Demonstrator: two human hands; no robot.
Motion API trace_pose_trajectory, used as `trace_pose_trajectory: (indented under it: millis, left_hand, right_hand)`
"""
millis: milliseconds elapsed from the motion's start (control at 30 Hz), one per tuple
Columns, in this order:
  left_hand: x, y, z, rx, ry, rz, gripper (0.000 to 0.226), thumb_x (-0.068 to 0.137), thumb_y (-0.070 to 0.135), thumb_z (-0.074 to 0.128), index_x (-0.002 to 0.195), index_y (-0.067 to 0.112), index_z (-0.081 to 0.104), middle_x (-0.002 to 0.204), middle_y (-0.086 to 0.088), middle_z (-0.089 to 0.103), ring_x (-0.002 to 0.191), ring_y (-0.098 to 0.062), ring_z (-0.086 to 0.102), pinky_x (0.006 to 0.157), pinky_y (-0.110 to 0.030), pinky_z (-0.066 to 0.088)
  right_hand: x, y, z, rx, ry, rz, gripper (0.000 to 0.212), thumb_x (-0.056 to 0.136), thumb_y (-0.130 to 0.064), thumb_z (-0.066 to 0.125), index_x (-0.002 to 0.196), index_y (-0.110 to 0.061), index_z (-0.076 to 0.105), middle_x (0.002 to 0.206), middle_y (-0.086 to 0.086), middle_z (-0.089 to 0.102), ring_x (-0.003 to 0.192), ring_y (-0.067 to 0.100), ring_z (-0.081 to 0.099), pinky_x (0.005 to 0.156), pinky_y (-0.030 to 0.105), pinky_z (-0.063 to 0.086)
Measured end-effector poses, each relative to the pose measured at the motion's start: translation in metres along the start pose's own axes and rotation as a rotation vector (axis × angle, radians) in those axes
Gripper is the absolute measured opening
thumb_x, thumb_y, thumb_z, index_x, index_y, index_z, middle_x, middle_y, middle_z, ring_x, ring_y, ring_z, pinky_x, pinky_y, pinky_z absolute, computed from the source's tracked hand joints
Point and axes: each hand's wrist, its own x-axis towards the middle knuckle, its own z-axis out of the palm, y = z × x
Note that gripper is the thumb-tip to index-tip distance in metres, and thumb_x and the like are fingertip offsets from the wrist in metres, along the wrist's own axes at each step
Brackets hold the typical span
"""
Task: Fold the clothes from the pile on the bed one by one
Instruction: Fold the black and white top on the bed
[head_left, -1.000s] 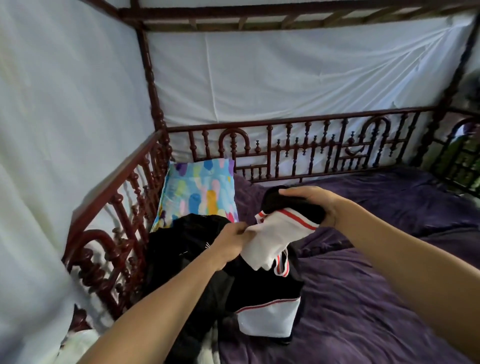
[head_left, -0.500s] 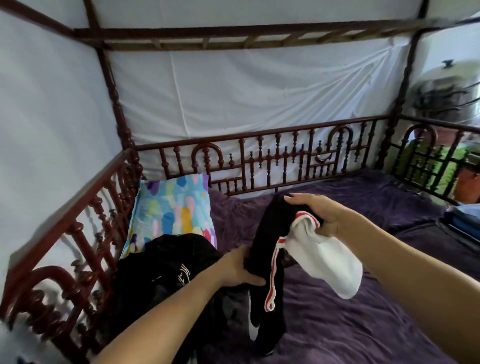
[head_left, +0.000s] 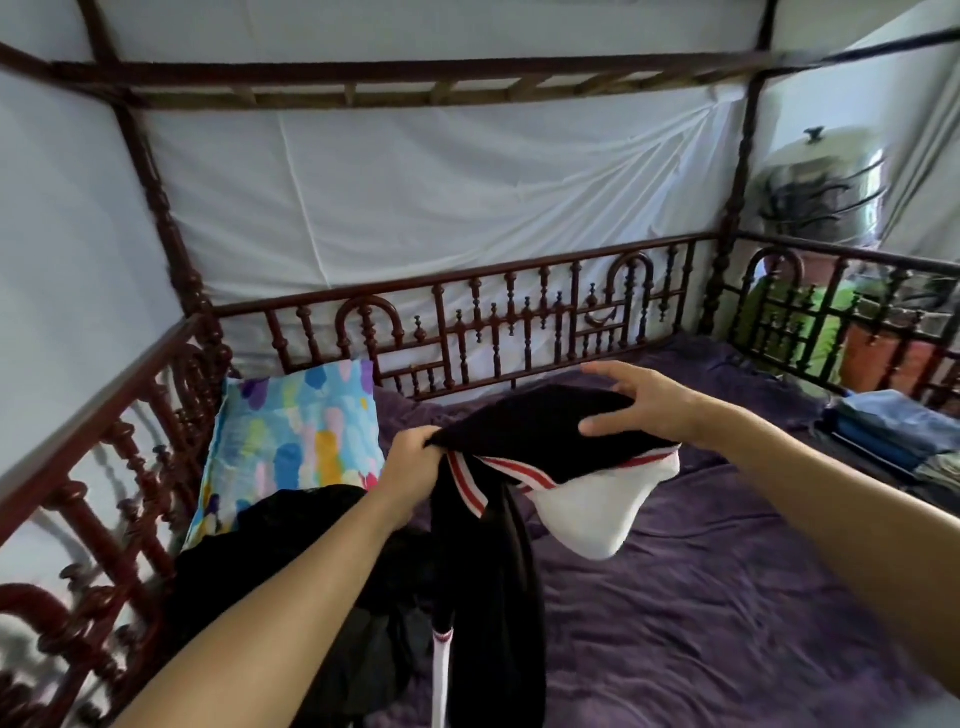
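Left hand grips black garment corner; right hand pinches opposite end; garment stretched between.

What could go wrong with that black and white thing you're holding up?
The right hand has only a loose hold, with fingers spread, on the black garment, so that end might slip and drop. The garment's long part hangs down beside the dark pile, so it could get tangled with it. The left hand grips a bunched end, which may leave the fold crooked.
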Motion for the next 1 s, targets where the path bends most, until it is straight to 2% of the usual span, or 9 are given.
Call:
trace_pose_trajectory:
  millis: [100, 167, 233, 300, 400, 600, 733, 833, 1000]
  left_hand:
    - [0.009, 0.017, -0.015, 0.050, 0.134, -0.011, 0.034, 0.089, -0.001, 0.040, 0.100, 0.015, 0.068, 0.096, -0.006, 0.066, 0.094, -0.021, 0.060, 0.082, -0.028, 0.045]
    - [0.009, 0.024, -0.024, 0.066, 0.100, 0.010, 0.026, 0.090, 0.006, 0.045, 0.100, 0.017, 0.067, 0.098, -0.006, 0.067, 0.094, -0.023, 0.062, 0.084, -0.032, 0.050]
    - [0.000, 0.034, -0.035, 0.266, -0.032, 0.090, 0.017, 0.087, 0.032, 0.062, 0.100, 0.021, 0.061, 0.090, 0.000, 0.065, 0.081, -0.022, 0.063, 0.071, -0.037, 0.052]
    - [-0.006, 0.039, -0.044, 0.849, -0.155, 0.181, 0.055, 0.073, 0.054, 0.069, 0.116, 0.026, 0.050, 0.095, 0.005, 0.061, 0.086, -0.021, 0.060, 0.068, -0.033, 0.046]
    - [-0.011, 0.042, -0.056, 1.281, -0.193, 0.297, 0.051, 0.076, 0.026, 0.063, 0.121, 0.027, 0.040, 0.111, 0.000, 0.060, 0.101, -0.023, 0.057, 0.073, -0.034, 0.044]
    - [0.008, 0.028, -0.109, 0.907, 0.005, 0.208, 0.030, 0.078, -0.004, 0.050, 0.091, 0.015, 0.070, 0.092, -0.008, 0.067, 0.091, -0.027, 0.065, 0.072, -0.030, 0.048]
    - [0.019, 0.026, -0.130, 0.596, 0.194, 0.168, 0.029, 0.082, -0.009, 0.051, 0.093, 0.007, 0.072, 0.090, -0.011, 0.070, 0.076, -0.025, 0.065, 0.065, -0.025, 0.046]
    - [0.029, 0.020, -0.142, 0.668, 0.306, 0.200, 0.028, 0.078, -0.005, 0.055, 0.089, 0.014, 0.072, 0.091, -0.009, 0.071, 0.083, -0.025, 0.065, 0.074, -0.032, 0.052]
    - [0.046, 0.015, -0.142, 0.994, 0.295, 0.247, 0.027, 0.080, 0.007, 0.058, 0.102, 0.017, 0.068, 0.101, -0.014, 0.069, 0.095, -0.035, 0.063, 0.082, -0.040, 0.051]
  right_hand:
    - [-0.006, 0.006, 0.013, -0.654, 0.029, -0.064, 0.062, 0.066, -0.067, 0.071, 0.121, -0.045, 0.053, 0.116, -0.015, 0.052, 0.103, 0.015, 0.055, 0.086, 0.037, 0.045]
    - [-0.001, 0.013, 0.024, -0.762, 0.152, -0.064, 0.033, 0.081, -0.057, 0.062, 0.104, -0.034, 0.062, 0.109, -0.008, 0.056, 0.098, 0.023, 0.059, 0.076, 0.036, 0.045]
    - [0.009, 0.021, 0.031, -0.500, 0.190, 0.028, 0.022, 0.089, -0.040, 0.060, 0.083, -0.019, 0.063, 0.087, -0.001, 0.062, 0.083, 0.024, 0.059, 0.070, 0.034, 0.043]
    - [0.019, 0.024, 0.032, -0.121, 0.149, 0.153, 0.028, 0.089, -0.016, 0.061, 0.064, -0.009, 0.054, 0.062, 0.001, 0.051, 0.063, 0.019, 0.048, 0.060, 0.030, 0.036]
    - [0.027, 0.022, 0.034, -0.093, 0.190, 0.177, 0.018, 0.081, 0.004, 0.052, 0.065, 0.000, 0.060, 0.062, 0.007, 0.055, 0.063, 0.023, 0.051, 0.058, 0.030, 0.041]
    - [0.000, -0.001, 0.055, -0.404, 0.508, -0.166, 0.023, 0.086, -0.030, 0.041, 0.097, -0.026, 0.060, 0.092, 0.005, 0.069, 0.087, 0.035, 0.063, 0.063, 0.033, 0.036]
    - [-0.020, -0.014, 0.076, -0.763, 0.330, -0.442, 0.090, 0.069, -0.092, 0.033, 0.142, -0.039, 0.033, 0.113, -0.007, 0.063, 0.078, 0.026, 0.066, 0.063, 0.032, 0.042]
    - [-0.021, -0.005, 0.097, -0.788, 0.403, -0.513, 0.067, 0.080, -0.080, 0.032, 0.128, -0.039, 0.053, 0.092, -0.009, 0.064, 0.064, 0.025, 0.065, 0.052, 0.030, 0.042]
    - [-0.020, -0.004, 0.113, -0.132, 0.445, -0.213, 0.029, 0.094, -0.041, 0.053, 0.080, -0.018, 0.063, 0.070, -0.005, 0.062, 0.065, 0.017, 0.056, 0.060, 0.037, 0.043]
